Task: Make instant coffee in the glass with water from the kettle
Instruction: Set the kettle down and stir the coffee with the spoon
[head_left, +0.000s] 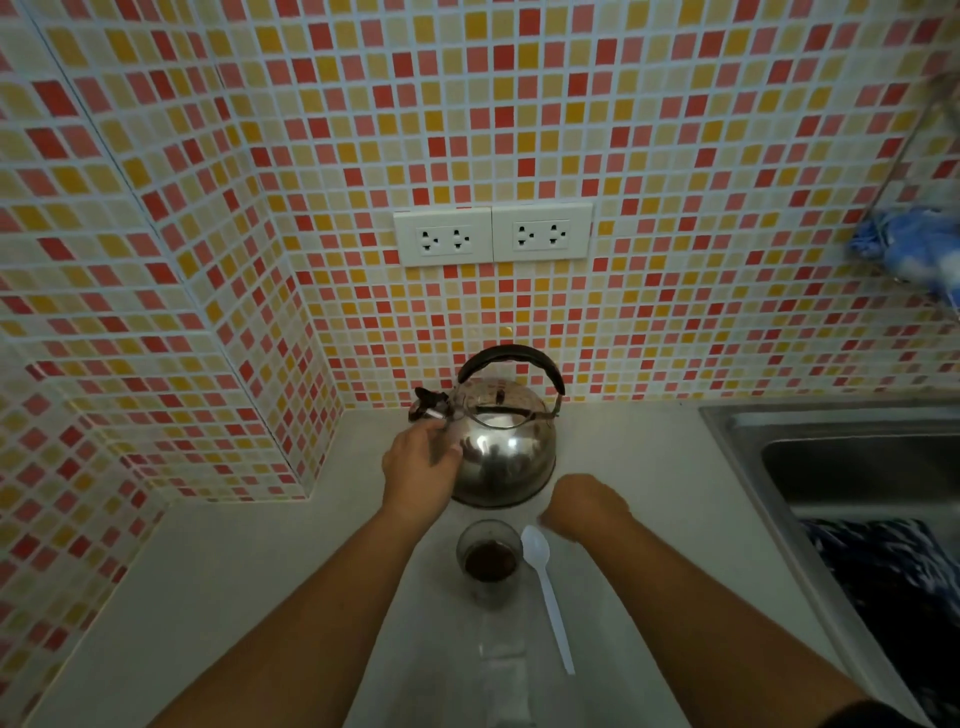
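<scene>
The shiny steel kettle (503, 441) with its black arched handle stands just beyond both hands. The left hand (420, 467) rests loosely open against its spout side, gripping nothing; the right hand (584, 501) hovers empty, fingers curled. Between the forearms, the glass (489, 561) holds dark coffee powder, a white spoon (545, 587) beside it.

No readable text, label, brand, number or sign appears anywhere. The steel kettle (501, 441), touched by the left hand's fingers (436, 426), shows only reflections, and the glass (489, 561) just below those fingers carries no print. The two wall sockets (492, 235) far above the fingers are blank white plates.
</scene>
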